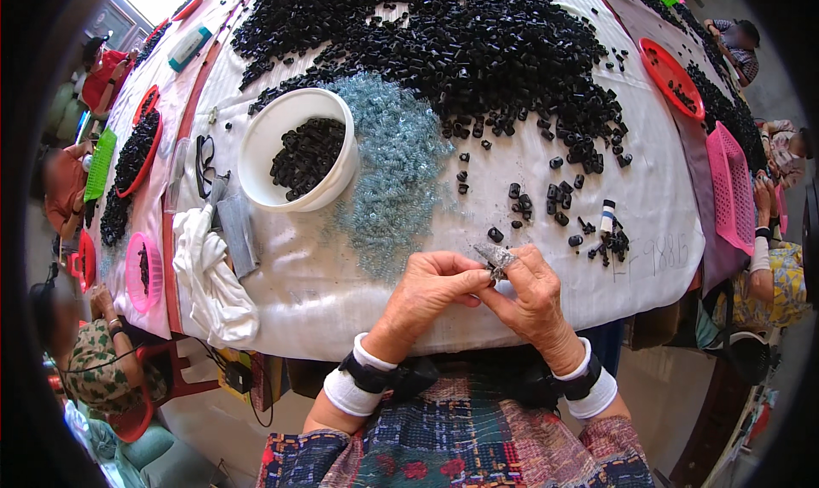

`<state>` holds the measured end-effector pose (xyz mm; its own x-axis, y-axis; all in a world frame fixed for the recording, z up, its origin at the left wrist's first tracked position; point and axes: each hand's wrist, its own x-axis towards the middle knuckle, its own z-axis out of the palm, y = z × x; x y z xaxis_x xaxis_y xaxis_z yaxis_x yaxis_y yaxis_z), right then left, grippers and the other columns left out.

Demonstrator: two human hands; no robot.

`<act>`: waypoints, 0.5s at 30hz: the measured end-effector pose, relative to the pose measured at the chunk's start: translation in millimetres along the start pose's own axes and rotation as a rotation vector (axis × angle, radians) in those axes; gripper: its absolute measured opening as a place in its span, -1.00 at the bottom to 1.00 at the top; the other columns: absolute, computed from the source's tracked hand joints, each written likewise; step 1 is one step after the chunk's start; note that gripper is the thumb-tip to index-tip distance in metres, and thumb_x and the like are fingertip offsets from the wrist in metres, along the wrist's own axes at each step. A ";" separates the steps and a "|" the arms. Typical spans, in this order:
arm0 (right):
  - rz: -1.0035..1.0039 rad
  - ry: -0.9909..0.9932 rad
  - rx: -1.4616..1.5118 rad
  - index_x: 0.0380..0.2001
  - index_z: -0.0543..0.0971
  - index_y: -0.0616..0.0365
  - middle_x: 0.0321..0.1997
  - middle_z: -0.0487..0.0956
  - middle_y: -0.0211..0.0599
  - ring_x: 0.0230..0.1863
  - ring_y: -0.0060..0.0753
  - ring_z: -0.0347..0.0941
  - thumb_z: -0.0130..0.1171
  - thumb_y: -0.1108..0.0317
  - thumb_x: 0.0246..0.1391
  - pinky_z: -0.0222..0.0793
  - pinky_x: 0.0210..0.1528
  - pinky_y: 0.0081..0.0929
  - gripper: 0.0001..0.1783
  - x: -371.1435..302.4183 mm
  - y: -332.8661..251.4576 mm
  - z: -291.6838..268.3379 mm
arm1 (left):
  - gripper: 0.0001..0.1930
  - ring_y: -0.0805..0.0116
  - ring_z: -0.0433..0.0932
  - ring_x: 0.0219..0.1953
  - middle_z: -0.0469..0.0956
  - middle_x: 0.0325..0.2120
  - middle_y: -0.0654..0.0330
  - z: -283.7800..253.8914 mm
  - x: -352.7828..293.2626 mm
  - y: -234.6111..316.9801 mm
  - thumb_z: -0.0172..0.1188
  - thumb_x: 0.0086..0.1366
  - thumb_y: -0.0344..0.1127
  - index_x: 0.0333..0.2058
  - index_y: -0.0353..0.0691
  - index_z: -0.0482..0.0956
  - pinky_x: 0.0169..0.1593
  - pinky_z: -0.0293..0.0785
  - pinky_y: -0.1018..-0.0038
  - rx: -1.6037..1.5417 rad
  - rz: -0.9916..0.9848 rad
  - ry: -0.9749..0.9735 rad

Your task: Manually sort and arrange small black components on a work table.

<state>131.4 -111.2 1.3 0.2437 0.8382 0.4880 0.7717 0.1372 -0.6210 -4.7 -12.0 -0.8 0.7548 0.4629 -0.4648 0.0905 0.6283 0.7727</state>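
Note:
Near the table's front edge, my left hand (426, 290) and my right hand (534, 297) meet with their fingertips together. My right thumb and fingers pinch a short grey, pointed piece (495, 254) with a rough, wrapped look. The left hand is closed at the same spot, on something small and dark that the fingers mostly hide. Just beyond the hands lie a few loose black plastic caps (495, 234). To their left spreads a heap of pale blue metal springs (384, 172).
A white tub (251, 159) holds black parts, beside glasses (205, 164) and a white cloth (205, 275). A large pile of black parts (478, 44) covers the far table. Pink basket (732, 189) and red tray (650, 57) stand right. Other people sit along both sides.

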 end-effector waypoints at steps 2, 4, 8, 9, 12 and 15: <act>-0.020 -0.023 0.004 -0.42 0.52 0.29 -0.46 0.45 -0.18 -0.44 -0.17 0.37 0.36 0.47 -0.37 0.33 -0.43 -0.36 -0.67 -0.2 -0.2 -1.2 | -0.80 0.50 0.55 -0.43 0.59 -0.45 0.17 -1.2 -1.3 0.9 0.27 0.12 -0.35 -0.35 -0.38 0.59 -0.38 0.52 0.66 0.014 -0.007 -0.002; -0.031 -0.020 0.014 -0.42 0.52 0.29 -0.46 0.45 -0.19 -0.45 -0.18 0.37 0.37 0.47 -0.38 0.32 -0.44 -0.36 -0.66 -1.6 0.6 -1.0 | -0.81 0.50 0.55 -0.45 0.59 -0.47 0.19 -2.2 -1.0 0.7 0.28 0.11 -0.35 -0.38 -0.38 0.60 -0.38 0.52 0.66 -0.009 -0.011 -0.024; -0.087 0.001 0.009 -0.42 0.52 0.29 -0.47 0.44 -0.20 -0.47 -0.18 0.36 0.38 0.47 -0.41 0.31 -0.47 -0.37 -0.64 -4.7 0.3 -0.9 | -0.82 0.51 0.55 -0.46 0.58 -0.49 0.20 -2.5 -3.0 2.9 0.28 0.11 -0.36 -0.40 -0.38 0.60 -0.37 0.51 0.66 0.002 -0.013 -0.057; -0.086 0.000 0.007 -0.42 0.52 0.29 -0.47 0.44 -0.20 -0.47 -0.18 0.36 0.38 0.47 -0.41 0.31 -0.47 -0.37 -0.64 -4.3 -0.2 -1.0 | -0.83 0.51 0.55 -0.46 0.58 -0.50 0.20 -2.8 -3.1 3.1 0.28 0.11 -0.36 -0.40 -0.38 0.60 -0.38 0.51 0.67 0.019 -0.003 -0.058; -0.123 0.000 -0.014 -0.46 0.50 0.29 -0.48 0.43 -0.19 -0.47 -0.18 0.36 0.38 0.48 -0.40 0.31 -0.48 -0.36 -0.67 -2.7 -0.9 -2.6 | -0.84 0.51 0.54 -0.46 0.58 -0.50 0.20 -1.9 -2.1 3.5 0.28 0.11 -0.38 -0.41 -0.38 0.60 -0.37 0.50 0.66 0.040 0.006 -0.060; -0.118 -0.049 -0.026 -0.51 0.47 0.29 -0.49 0.41 -0.18 -0.48 -0.17 0.35 0.37 0.48 -0.40 0.32 -0.49 -0.36 -0.69 -2.9 -0.1 -2.2 | -0.85 0.51 0.54 -0.46 0.58 -0.50 0.20 -5.7 0.2 -1.2 0.27 0.11 -0.39 -0.42 -0.38 0.60 -0.35 0.50 0.65 0.081 0.047 -0.095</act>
<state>131.9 -114.8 1.3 0.1218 0.8421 0.5254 0.8087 0.2227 -0.5444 -8.3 -9.2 -4.2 0.8172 0.4269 -0.3874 0.1028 0.5533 0.8266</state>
